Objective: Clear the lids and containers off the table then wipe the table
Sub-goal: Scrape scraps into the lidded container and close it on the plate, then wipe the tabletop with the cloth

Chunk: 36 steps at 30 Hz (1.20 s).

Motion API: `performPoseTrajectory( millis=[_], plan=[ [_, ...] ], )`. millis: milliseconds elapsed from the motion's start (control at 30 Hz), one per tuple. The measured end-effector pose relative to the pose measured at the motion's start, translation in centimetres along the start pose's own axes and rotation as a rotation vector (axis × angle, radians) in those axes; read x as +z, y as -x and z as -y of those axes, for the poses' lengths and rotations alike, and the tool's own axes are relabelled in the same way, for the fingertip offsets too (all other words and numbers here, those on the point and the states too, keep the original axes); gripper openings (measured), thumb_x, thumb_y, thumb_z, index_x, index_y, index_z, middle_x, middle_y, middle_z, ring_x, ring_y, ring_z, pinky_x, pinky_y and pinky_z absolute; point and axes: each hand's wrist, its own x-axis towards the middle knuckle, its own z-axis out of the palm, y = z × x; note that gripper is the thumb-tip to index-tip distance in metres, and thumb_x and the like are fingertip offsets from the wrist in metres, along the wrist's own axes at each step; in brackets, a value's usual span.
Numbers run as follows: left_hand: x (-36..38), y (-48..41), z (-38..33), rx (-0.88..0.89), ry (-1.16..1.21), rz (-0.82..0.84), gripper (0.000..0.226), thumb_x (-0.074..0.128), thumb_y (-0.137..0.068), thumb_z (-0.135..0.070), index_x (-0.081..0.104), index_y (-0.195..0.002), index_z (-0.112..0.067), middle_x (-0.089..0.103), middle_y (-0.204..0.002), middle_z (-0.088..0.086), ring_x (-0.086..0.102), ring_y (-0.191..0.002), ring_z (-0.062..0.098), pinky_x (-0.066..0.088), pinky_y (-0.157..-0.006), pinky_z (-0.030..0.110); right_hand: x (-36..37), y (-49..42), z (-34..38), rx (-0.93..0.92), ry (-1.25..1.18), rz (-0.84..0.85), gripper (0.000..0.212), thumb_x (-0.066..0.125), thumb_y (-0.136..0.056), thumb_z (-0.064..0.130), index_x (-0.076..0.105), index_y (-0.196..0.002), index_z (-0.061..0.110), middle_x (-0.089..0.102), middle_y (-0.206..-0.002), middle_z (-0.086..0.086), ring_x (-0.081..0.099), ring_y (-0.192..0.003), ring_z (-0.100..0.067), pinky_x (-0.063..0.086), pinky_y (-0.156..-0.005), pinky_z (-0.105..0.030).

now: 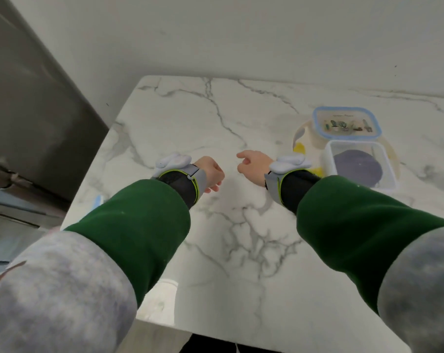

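A white marble table (215,118) fills the view. At its right stands a clear square container (360,164) with something dark purple under or inside it. Behind it lies a blue-rimmed lid (346,122) with small pictures, resting over a pale round bowl or lid with yellow patches (301,146). My left hand (212,174) hovers over the middle of the table, fingers curled in, holding nothing. My right hand (251,163) hovers close beside it, fingers loosely curled, empty, just left of the containers.
A grey appliance door (32,110) stands to the left of the table, and a white wall runs behind it. A small blue edge (98,201) peeks out at the table's left rim beside my left sleeve.
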Motion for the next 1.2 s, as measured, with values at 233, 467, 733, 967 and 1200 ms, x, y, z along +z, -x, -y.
performPoseTrajectory(
  millis=[233,467,733,967,1200],
  plan=[
    [-2.6,2.1,5.5,-0.109,0.049,-0.099,0.009,0.046,-0.095,-0.010,0.055,-0.093,-0.007,0.061,-0.092,0.010,0.059,-0.063,0.016,0.049,-0.061,0.026,2.8,0.0,2.4,-0.057,0.118,0.105,0.047,0.042,-0.095,0.023,0.037,-0.142,0.018,0.040,-0.143,-0.009,0.048,-0.122,-0.030,0.039,-0.104,-0.039],
    [-5.4,4.5,11.5,-0.224,0.005,-0.248,0.029,0.048,-0.094,-0.012,0.065,-0.113,0.002,0.066,-0.115,0.022,0.064,-0.105,0.033,0.052,-0.097,0.041,5.6,0.9,5.9,-0.157,0.239,0.196,0.049,0.040,-0.097,0.024,0.033,-0.145,0.017,0.039,-0.144,-0.011,0.044,-0.127,-0.030,0.036,-0.107,-0.039],
    [-8.4,5.4,18.1,-0.263,-0.270,-0.333,0.024,0.051,-0.092,-0.018,0.061,-0.114,-0.015,0.059,-0.117,0.011,0.056,-0.110,0.031,0.048,-0.089,0.028,12.0,2.1,11.3,-0.203,0.258,0.287,0.049,0.043,-0.095,0.026,0.036,-0.143,0.019,0.044,-0.142,-0.009,0.046,-0.126,-0.030,0.038,-0.106,-0.038],
    [-8.8,5.1,26.9,-0.428,-0.400,-0.340,0.098,0.063,-0.069,-0.068,0.028,-0.141,-0.012,0.037,-0.138,0.012,0.042,-0.129,0.033,0.036,-0.107,0.045,19.3,3.7,14.4,-0.110,0.111,0.306,0.041,0.045,-0.095,0.014,0.045,-0.135,0.006,0.052,-0.133,-0.015,0.051,-0.121,-0.033,0.040,-0.098,-0.032],
    [-7.0,4.3,29.7,-0.296,-0.375,-0.234,0.106,0.081,-0.060,-0.044,0.021,-0.142,-0.015,0.035,-0.130,0.010,0.046,-0.119,0.032,0.040,-0.100,0.041,24.9,3.2,15.5,0.145,-0.019,0.296,0.049,0.047,-0.094,0.018,0.034,-0.140,0.006,0.049,-0.134,-0.017,0.052,-0.120,-0.033,0.043,-0.101,-0.040]
  ],
)
